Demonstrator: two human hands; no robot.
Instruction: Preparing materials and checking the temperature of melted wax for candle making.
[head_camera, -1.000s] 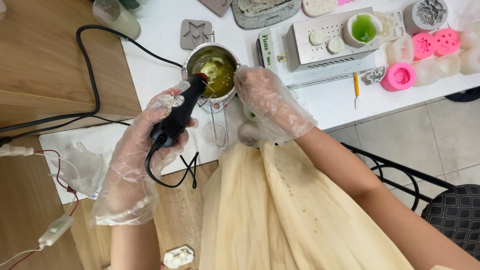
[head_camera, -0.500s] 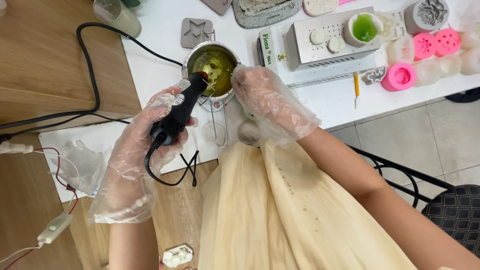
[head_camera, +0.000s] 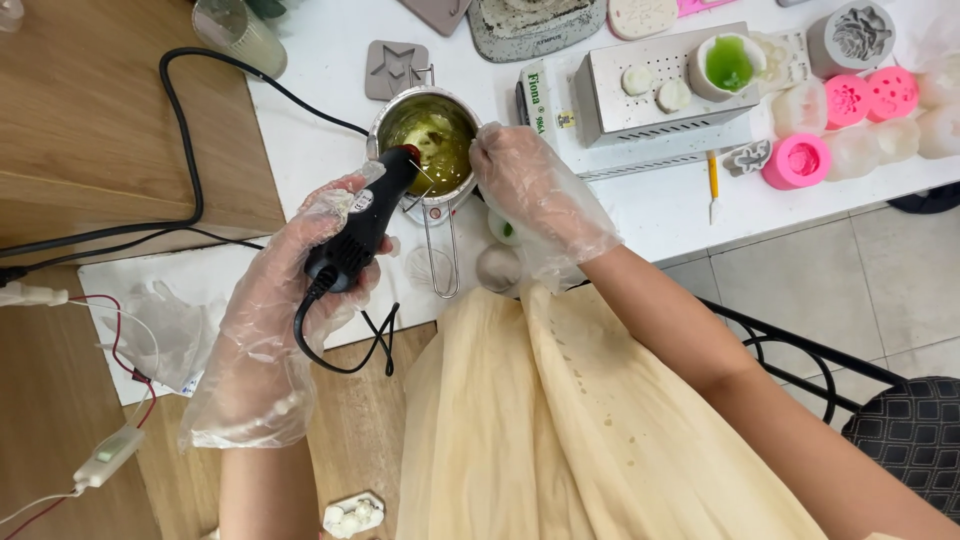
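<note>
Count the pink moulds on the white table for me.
3 pink moulds: two side by side near the right edge, one round one nearer the front edge. More may lie beyond the frame.

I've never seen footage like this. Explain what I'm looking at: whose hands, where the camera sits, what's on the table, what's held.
One picture, from a camera worn on a person's head, looking down at their own two hands in clear plastic gloves. The left hand grips a black corded tool, its red tip over a small metal pot of yellowish-green melt. The right hand rests at the pot's rim. On the white table lie a metal box with a green-filled cup, pink moulds and a grey star mould. Cream fabric covers the lap.
</note>
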